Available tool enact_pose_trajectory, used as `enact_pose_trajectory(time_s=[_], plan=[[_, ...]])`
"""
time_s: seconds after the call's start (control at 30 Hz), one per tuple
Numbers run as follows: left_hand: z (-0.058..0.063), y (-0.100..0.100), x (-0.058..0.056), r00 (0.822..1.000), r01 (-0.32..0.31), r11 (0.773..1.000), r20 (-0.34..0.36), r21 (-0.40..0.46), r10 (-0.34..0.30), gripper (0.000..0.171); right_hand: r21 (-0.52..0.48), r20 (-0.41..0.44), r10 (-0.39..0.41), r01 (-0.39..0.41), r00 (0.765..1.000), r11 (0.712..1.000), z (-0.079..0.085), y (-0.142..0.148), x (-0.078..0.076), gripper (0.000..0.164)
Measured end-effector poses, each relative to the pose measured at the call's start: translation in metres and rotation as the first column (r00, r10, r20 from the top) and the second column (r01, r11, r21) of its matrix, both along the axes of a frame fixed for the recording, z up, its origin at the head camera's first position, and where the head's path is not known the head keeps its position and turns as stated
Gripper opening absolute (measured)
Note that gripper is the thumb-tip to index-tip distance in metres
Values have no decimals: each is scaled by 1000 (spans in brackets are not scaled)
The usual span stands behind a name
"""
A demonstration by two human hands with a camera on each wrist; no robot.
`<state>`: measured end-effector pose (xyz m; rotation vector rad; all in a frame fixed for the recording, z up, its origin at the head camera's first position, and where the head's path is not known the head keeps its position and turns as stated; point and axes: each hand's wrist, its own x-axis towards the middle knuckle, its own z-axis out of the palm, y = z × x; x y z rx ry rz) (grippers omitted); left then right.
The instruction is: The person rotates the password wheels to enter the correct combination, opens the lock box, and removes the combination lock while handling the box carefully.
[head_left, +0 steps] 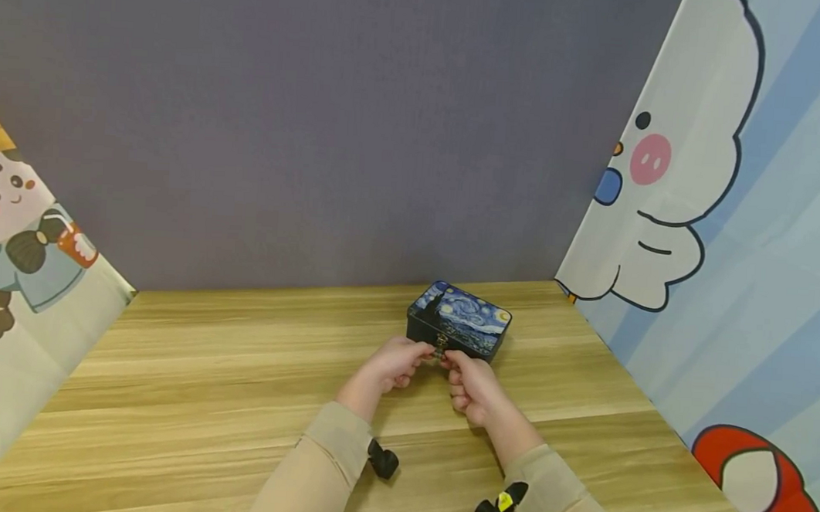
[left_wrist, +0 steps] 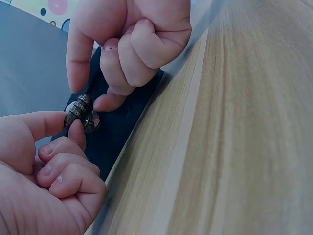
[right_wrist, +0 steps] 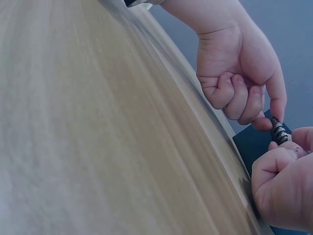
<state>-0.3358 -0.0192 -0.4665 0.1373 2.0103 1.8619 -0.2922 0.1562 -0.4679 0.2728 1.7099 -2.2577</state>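
A small combination padlock (left_wrist: 79, 110) with several numbered rings hangs at the front of a dark box (head_left: 458, 318) with a starry-night picture on its lid. The left hand (head_left: 396, 361) pinches one end of the padlock between thumb and index finger, its other fingers curled into the palm. At the opposite end, the right hand (head_left: 474, 385) has thumb and index fingertip closed about the padlock, seen also in the right wrist view around the dial rings (right_wrist: 279, 130). A brass-coloured clasp (head_left: 442, 340) shows on the box front just above the fingers. The lid is down.
The box stands on a wood-grain table (head_left: 236, 386), toward its back right. Behind rises a grey panel (head_left: 319, 127). Cartoon-printed sheets line the left side and the right side (head_left: 761, 321). Small black wrist devices (head_left: 383, 461) sit at both sleeve cuffs.
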Motion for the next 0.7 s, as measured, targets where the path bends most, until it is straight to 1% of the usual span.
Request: enact_pose_trajectory(time_s=[0.17, 0.3, 0.7], plan=[[1, -1, 0, 1000, 2, 1000, 18, 13, -2, 35, 6, -5, 6, -6, 1000, 1000, -1, 0, 0, 26], [3, -2, 0, 1000, 3, 1000, 28, 17, -4, 33, -1, -12, 22, -22, 1000, 1000, 0, 0, 0, 27], [3, -2, 1, 1000, 3, 1000, 17, 0, -3, 26, 2, -32, 7, -7, 999, 1000, -2, -3, 0, 24]])
